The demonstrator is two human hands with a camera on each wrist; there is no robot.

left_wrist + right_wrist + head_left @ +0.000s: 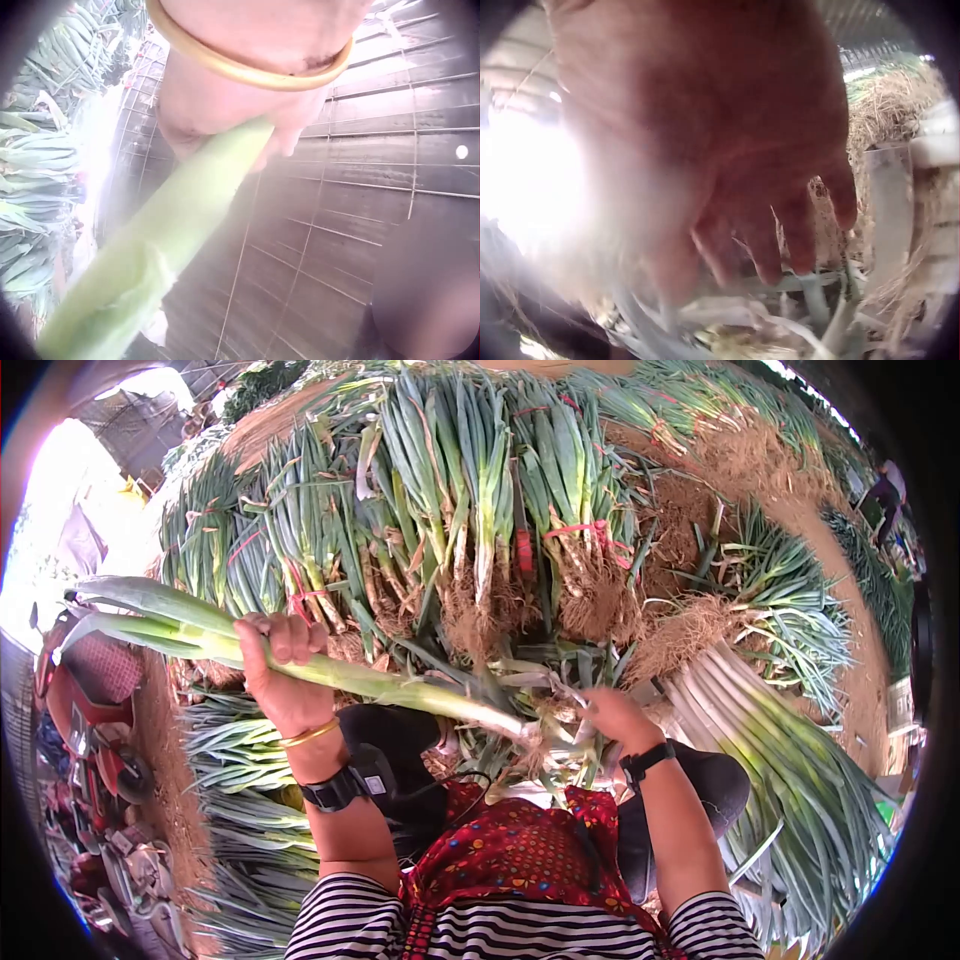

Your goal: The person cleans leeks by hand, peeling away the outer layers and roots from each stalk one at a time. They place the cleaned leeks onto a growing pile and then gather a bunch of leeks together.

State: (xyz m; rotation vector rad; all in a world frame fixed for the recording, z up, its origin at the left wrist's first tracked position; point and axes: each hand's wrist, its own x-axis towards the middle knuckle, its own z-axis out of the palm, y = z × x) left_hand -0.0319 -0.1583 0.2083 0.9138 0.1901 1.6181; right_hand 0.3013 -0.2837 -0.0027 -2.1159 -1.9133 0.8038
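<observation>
Brown earth floor (pixel 855 625); white daylight (pixel 80 475) glaring at head view's left; dark grid-lined roof (pixel 341 266).

Held leek (pixel 400 690) bars the direct line between left hand (pixel 285 660) and right hand (pixel 615 718) — open air above it. Ahead, bundled leeks (pixel 450 470) stand wall-like, no gap a hand's approach could miss touching. Laid leeks (pixel 770 750) hem the right hand's outer side; dark-clad knees (pixel 395 755) crowd below. Ground (pixel 165 780): bare strip at left edge, red scooter (pixel 110 715) beyond — another strip curves along right edge.
</observation>
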